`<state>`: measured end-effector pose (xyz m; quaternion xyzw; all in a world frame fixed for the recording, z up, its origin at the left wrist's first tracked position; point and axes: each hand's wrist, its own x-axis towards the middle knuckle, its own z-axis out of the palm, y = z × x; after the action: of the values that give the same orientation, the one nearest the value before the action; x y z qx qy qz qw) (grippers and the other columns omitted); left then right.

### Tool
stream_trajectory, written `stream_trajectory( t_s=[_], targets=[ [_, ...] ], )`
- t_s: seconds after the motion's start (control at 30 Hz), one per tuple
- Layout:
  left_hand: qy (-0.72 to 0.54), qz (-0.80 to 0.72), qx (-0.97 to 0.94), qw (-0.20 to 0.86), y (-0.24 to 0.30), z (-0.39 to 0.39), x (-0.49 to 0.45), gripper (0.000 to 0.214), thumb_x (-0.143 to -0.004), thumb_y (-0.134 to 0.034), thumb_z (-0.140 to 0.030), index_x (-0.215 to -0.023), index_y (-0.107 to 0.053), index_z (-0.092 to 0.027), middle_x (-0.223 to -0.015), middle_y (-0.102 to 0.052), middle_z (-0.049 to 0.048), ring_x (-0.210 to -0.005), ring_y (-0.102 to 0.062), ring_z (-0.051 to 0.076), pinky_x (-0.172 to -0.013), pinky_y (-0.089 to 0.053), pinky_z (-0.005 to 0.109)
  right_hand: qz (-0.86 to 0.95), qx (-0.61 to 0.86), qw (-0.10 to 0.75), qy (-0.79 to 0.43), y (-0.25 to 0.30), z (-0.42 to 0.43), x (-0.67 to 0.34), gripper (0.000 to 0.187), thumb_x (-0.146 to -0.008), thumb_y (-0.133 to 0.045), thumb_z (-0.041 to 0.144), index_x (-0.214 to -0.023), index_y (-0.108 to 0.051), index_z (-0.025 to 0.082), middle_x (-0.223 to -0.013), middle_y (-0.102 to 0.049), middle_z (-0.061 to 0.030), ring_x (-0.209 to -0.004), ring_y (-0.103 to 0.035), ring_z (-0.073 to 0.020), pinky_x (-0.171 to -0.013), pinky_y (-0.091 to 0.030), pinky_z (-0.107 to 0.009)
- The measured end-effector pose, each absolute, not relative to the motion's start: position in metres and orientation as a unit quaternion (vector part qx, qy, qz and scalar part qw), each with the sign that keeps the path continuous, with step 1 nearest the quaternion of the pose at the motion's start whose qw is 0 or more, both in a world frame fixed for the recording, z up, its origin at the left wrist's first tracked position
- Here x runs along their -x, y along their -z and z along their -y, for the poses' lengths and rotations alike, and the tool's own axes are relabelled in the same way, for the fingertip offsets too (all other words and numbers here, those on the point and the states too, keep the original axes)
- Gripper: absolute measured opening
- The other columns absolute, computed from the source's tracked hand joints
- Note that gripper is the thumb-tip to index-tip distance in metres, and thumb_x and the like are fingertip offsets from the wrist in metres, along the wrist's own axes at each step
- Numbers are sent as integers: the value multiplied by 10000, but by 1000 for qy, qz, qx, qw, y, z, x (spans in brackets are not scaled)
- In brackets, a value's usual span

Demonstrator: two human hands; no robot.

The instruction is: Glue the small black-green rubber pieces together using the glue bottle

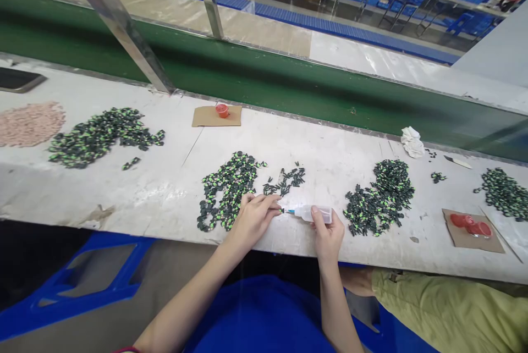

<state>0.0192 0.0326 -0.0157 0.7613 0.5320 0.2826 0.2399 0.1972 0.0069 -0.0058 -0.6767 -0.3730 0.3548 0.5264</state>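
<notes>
Blue clothing [264, 317]; left fingers [267, 200] tight on small dark piece [282, 210]; right fingers [318, 219] snug around translucent bottle [304, 213]

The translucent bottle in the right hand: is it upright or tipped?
Tipped sideways: the bottle lies roughly level in the right hand, its nozzle pointing toward the small dark piece at the left hand.

Black pieces [237, 170] were flecked with bright green, the worktop [169, 193] greyish white, the bottle [305, 213] translucent white, its tip [291, 211] blue.
</notes>
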Motion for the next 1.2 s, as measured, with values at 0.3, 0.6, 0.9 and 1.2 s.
stream_trajectory(
  t_s=[0.3,0.6,0.9,1.2],
  targets=[
    [-290,-531,-759,241,17,-32,-19,126,-879,-600,-187,-996,-593,-233,-890,-766,13,-881,-673,197,-815,-335,369,396,690,495,-349,11,-7,-197,421,-700,-662,574,-655,-577,164,-558,-572,13,-538,-501,-139,-516,-425,-252],
    [-298,-540,-751,235,19,-32,-20,102,-847,-643,-164,-918,-599,-223,-861,-767,-7,-859,-684,186,-784,-325,359,381,700,503,-335,9,-7,-195,427,-693,-659,581,-633,-555,171,-538,-532,30,-527,-484,-134,-509,-409,-252],
    [-296,-548,-746,235,18,-32,-21,108,-838,-649,-165,-909,-597,-229,-858,-766,-4,-856,-684,194,-810,-324,374,397,694,498,-338,5,-7,-194,416,-697,-654,559,-586,-513,183,-517,-504,35,-517,-455,-124,-493,-383,-240],
    [-295,-554,-742,237,22,-31,-22,79,-835,-655,-178,-875,-610,-228,-873,-763,-4,-862,-677,189,-833,-316,381,371,669,549,-336,11,-7,-198,404,-709,-653,550,-628,-508,182,-539,-492,44,-496,-444,-114,-484,-379,-243]
  ],
)
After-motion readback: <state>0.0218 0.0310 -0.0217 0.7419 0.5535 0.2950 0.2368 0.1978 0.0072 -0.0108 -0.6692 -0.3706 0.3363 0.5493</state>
